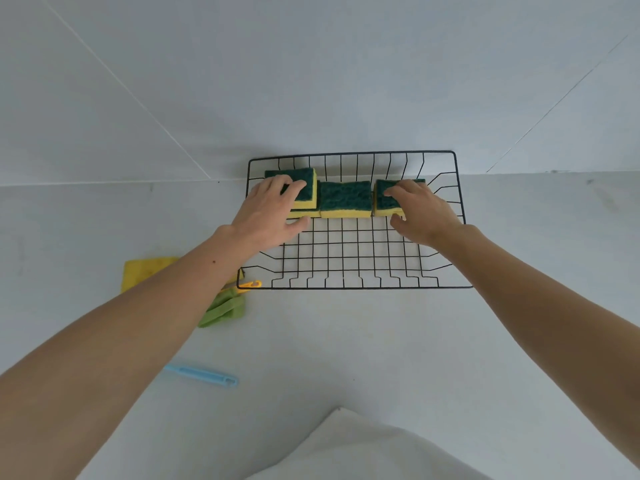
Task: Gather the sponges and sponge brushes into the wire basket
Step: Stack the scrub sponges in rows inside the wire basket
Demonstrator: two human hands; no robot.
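A black wire basket (349, 261) stands on the white counter against the wall. Along its far side lie green-and-yellow sponges: a stack of two on the left (306, 199), one in the middle (345, 198), one on the right (384, 199). My left hand (273, 213) grips the left stack, fingers on top and thumb at the front. The right sponge is held the same way by my right hand (420, 211). Left of the basket, partly under my left forearm, lie a yellow sponge (145, 271), a green sponge brush (225, 308) and an orange handle (249, 285).
A light blue brush handle (202, 375) lies on the counter near the front left. A white cloth or garment (360, 448) fills the bottom middle. The wall rises right behind the basket.
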